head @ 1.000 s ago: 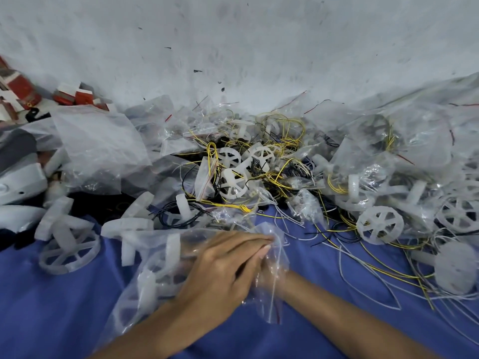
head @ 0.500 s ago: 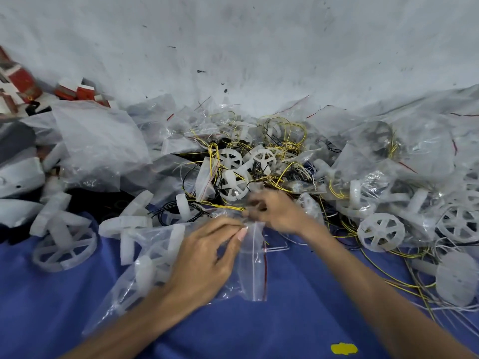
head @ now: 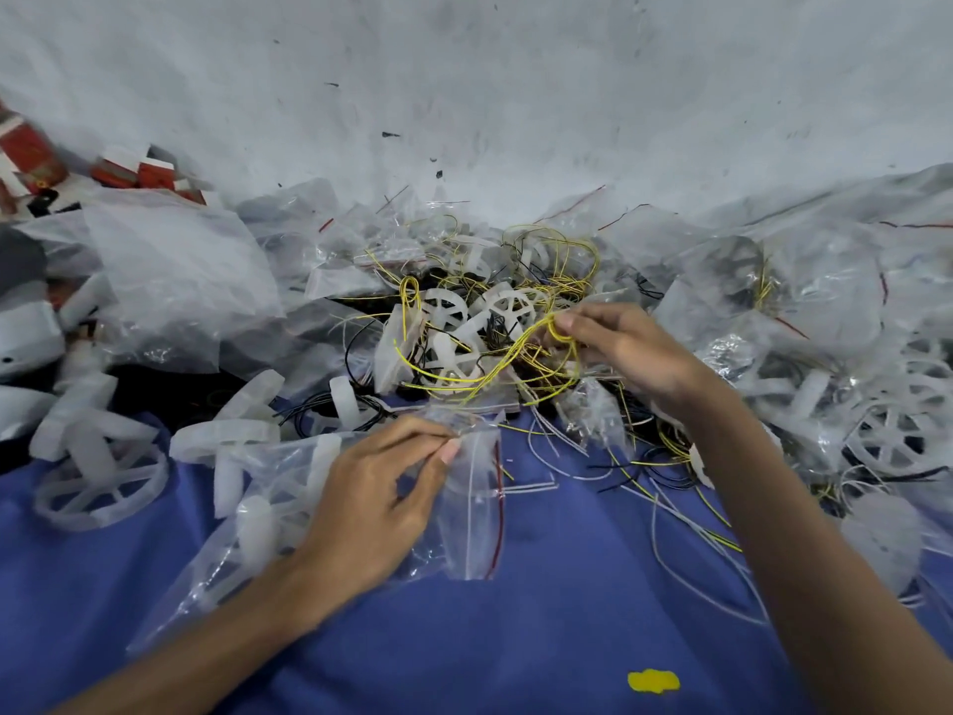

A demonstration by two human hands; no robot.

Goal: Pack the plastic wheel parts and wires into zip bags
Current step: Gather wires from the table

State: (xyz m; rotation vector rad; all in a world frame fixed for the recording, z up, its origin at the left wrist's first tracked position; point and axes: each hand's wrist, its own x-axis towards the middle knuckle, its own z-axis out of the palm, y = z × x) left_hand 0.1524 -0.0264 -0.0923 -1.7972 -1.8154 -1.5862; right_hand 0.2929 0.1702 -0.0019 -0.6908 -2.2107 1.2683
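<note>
Fingertips of the right hand (head: 624, 353) pinch a loop of yellow wires (head: 515, 349) over the pile. Down-left, nearer the body, the left hand (head: 376, 503) pinches the zip bag (head: 474, 513) by its mouth, wheel parts (head: 252, 528) inside, opening facing the wires.

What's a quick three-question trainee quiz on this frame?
1. True or false: the right hand pinches yellow wires.
2. Pick one: the left hand holds A) a loose wheel, B) the mouth of the zip bag, C) nothing.
3. Fill in: the white plastic parts already inside the zip bag are ____ parts.

Key: 1 true; 2 B; 3 wheel.
</note>
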